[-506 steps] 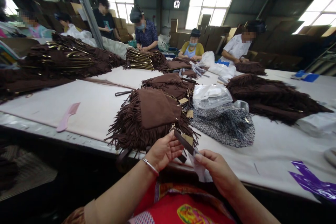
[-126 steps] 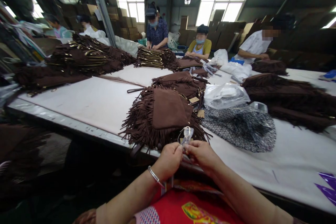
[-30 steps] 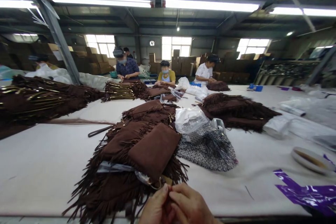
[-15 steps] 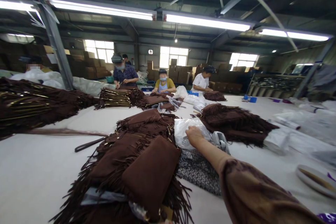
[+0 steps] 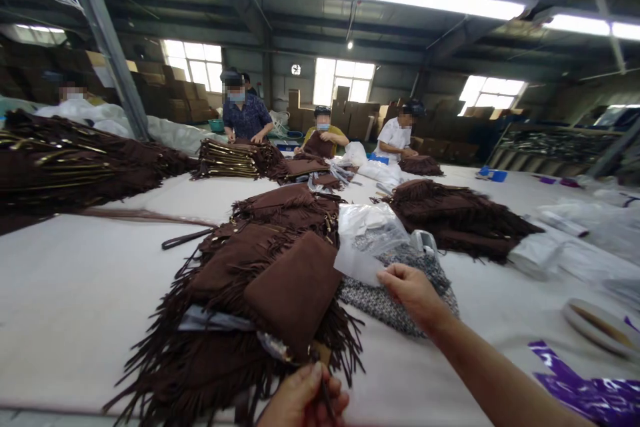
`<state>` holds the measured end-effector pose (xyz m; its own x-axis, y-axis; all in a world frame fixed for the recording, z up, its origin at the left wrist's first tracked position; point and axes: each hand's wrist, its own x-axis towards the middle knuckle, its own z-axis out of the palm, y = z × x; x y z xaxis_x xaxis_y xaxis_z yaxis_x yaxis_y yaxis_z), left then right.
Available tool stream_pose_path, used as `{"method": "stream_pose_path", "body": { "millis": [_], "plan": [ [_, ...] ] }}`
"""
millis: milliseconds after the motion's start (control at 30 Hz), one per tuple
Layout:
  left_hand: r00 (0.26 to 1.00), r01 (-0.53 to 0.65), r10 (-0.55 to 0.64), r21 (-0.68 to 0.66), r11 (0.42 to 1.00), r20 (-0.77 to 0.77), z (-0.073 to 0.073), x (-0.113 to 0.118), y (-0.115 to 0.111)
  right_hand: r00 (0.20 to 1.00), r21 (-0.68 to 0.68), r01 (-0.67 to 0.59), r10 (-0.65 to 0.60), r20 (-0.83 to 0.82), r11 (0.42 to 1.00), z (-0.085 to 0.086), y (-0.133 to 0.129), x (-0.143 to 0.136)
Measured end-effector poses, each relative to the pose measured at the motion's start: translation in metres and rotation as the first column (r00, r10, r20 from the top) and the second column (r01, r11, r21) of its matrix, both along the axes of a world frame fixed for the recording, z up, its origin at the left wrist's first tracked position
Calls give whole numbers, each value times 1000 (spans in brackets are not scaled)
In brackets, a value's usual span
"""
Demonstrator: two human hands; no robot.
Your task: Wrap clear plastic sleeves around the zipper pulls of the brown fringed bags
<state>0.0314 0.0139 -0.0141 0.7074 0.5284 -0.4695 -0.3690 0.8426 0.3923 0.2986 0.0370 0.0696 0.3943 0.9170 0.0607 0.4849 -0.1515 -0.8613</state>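
My right hand (image 5: 407, 285) pinches a translucent plastic piece (image 5: 357, 267) above a grey-and-white knitted cloth (image 5: 380, 303). More clear plastic (image 5: 370, 223) lies on that cloth, beside a small white device (image 5: 424, 242). At the bottom centre, my left hand (image 5: 306, 395) is closed on a dark strap (image 5: 327, 395) at the lower corner of a brown pouch (image 5: 295, 287). The pouch rests on a pile of brown fringed bags (image 5: 220, 353). A small tan tag (image 5: 323, 352) shows just above my left fingers.
Other brown fringed piles lie on the white table (image 5: 65, 307), at the left (image 5: 75, 163) and right (image 5: 455, 217). A tape roll (image 5: 600, 327) and purple plastic (image 5: 580, 380) are at the right. Several people work across the table.
My right hand has come back toward me, drawing the translucent piece off the clear plastic. My left hand has come further into view at the strap. The view has tilted down.
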Motion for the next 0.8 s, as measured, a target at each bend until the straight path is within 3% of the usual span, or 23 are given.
{"method": "stream_pose_path", "body": {
  "millis": [67, 167, 300, 400, 467, 533, 633, 800],
  "plan": [
    [999, 14, -12, -52, 999, 35, 9, -2, -5, 929, 14, 34, -26, -370, 999, -24, -36, -34],
    [994, 22, -17, -43, 999, 103, 19, -3, -10, 802, -83, 82, -115, -587, 993, -56, -77, -83],
    [990, -78, 79, -18, 997, 116, 19, 4, -16, 751, -201, 67, -182, -634, 977, -74, -110, -119],
    [985, -170, 170, 38, 985, -10, 18, 9, -20, 766, -263, -37, -142, -627, 964, -72, -131, -122],
    [979, -172, 181, 94, 981, -97, 17, 11, -22, 806, -289, -164, -41, -591, 943, -65, -142, -116],
    [976, -134, 156, 150, 980, -151, 16, 12, -24, 875, -271, -215, 62, -480, 938, -56, -144, -106],
    [973, -95, 138, 220, 971, -185, 13, 12, -24, 956, -180, -169, 116, -269, 969, -44, -127, -93],
    [968, -69, 135, 292, 954, -212, 15, 13, -25, 974, -131, -217, 206, -93, 967, -41, -72, -99]
  ]
}}
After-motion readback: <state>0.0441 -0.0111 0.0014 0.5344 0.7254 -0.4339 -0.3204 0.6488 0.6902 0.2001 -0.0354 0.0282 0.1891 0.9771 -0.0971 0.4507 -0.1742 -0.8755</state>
